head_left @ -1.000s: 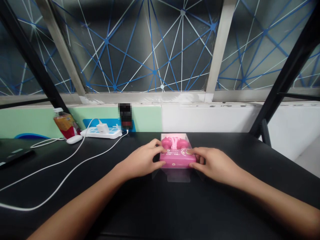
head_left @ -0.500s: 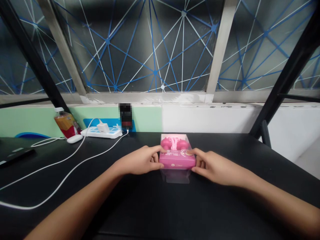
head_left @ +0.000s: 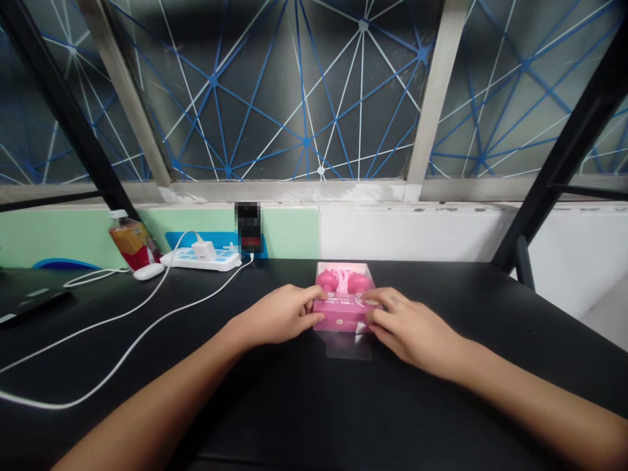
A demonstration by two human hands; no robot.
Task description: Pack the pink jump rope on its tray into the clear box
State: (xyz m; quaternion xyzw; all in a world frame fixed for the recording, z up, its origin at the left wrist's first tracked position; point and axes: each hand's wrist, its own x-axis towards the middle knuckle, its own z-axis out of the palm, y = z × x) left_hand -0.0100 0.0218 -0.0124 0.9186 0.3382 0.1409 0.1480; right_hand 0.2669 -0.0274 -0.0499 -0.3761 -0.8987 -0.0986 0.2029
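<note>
From the pink box, your right hand can pass over the desk at 3 o'clock; white cables and a power strip obstruct 9 to 10 o'clock.

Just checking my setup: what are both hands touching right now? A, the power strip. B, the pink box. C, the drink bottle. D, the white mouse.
B. The left hand and right hand have their fingers on opposite sides of the pink box.
</note>
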